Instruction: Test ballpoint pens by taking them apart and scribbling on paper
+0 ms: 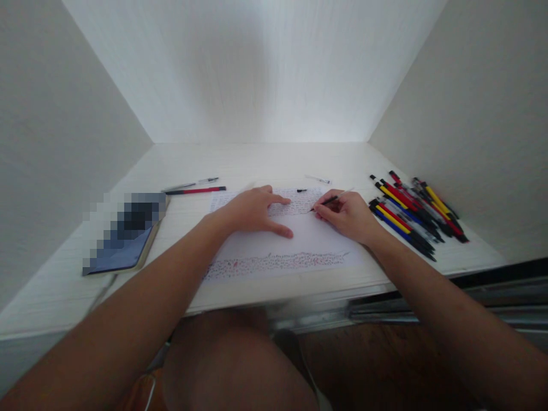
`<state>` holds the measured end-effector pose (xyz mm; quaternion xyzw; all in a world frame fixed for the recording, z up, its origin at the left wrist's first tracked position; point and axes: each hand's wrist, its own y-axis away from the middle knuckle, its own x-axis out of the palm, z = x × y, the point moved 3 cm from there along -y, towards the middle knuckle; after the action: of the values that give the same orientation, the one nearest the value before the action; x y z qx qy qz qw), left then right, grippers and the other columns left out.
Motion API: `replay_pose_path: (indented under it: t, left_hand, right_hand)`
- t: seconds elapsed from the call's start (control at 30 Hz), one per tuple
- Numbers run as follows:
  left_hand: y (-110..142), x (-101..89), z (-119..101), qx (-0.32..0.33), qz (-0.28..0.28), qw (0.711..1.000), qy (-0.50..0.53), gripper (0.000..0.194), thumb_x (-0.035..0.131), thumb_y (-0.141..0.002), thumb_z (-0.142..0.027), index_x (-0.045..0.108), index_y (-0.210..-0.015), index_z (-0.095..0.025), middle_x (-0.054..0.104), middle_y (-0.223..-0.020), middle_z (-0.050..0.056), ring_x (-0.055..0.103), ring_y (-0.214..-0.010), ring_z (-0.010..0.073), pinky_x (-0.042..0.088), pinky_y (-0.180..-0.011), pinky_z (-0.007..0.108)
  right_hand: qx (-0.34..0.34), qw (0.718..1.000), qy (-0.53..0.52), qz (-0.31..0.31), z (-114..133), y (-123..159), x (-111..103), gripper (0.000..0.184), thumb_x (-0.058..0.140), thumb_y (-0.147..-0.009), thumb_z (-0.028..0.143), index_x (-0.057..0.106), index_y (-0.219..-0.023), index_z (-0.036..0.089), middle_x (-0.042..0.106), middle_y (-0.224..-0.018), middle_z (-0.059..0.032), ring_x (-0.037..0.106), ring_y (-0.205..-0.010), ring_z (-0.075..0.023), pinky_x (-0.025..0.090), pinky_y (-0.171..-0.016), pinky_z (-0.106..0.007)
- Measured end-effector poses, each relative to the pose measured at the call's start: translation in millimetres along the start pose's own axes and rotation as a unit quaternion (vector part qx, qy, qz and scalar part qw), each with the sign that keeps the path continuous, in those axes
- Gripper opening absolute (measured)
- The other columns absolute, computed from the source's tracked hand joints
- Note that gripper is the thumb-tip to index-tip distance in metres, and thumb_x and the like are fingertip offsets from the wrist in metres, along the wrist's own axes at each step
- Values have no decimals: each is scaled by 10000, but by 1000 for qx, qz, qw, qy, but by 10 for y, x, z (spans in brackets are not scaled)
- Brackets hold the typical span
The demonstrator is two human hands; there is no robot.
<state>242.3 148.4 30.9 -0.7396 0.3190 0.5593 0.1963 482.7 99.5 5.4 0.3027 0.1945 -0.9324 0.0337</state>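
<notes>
White surface (257, 162) ahead, handwritten paper (257, 240) flat on it. My left grip (253, 209) is palm down on the paper, thumb and index spread, forearm angling in from lower left. My right grip (346, 212) is curled at the paper's right side, fingertips pinching the slanted pen (330, 200), tip down at the upper written block.
</notes>
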Motion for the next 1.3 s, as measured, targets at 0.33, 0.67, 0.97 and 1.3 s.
replay_pose_path:
  t: [0.33, 0.67, 0.97, 1.3]
  left_hand:
    - [-1, -5, 0, 5, -2, 1000, -5, 1001, 649, -608, -886, 552, -1435, -333, 569, -1220, 103, 560, -1084, 300, 409, -975, 398]
    - [12, -29, -23, 7, 4, 1000, -2, 984, 645, -622, -877, 556, -1432, -326, 578, -1195, 103, 561, -1063, 297, 420, -951, 396]
    - [18, -39, -33, 7, 6, 1000, 0, 964, 675, -627, -840, 558, -1431, -321, 582, -1179, 100, 561, -1042, 287, 421, -941, 387]
    - [28, -41, -37, 10, 5, 1000, 0, 956, 670, -630, -845, 568, -1420, -318, 585, -1136, 93, 557, -1011, 271, 421, -916, 365]
  right_hand:
    - [-19, 1000, 12, -8, 77, -2, -22, 258, 675, -896, 393, 726, -819, 152, 673, -774, -66, 586, -581, -184, 417, -504, -285]
    - [15, 1000, -8, 2, -11, 16, -3, 212, 711, -891, 378, 708, -901, 166, 660, -755, -56, 617, -654, -213, 502, -580, -302]
    - [31, 999, -6, -6, -1, 14, -8, 170, 710, -886, 341, 706, -897, 171, 656, -754, -58, 618, -673, -221, 502, -571, -295]
    - [25, 1000, -7, -5, -9, 14, -5, 172, 698, -879, 336, 710, -901, 165, 661, -766, -63, 621, -686, -223, 506, -592, -304]
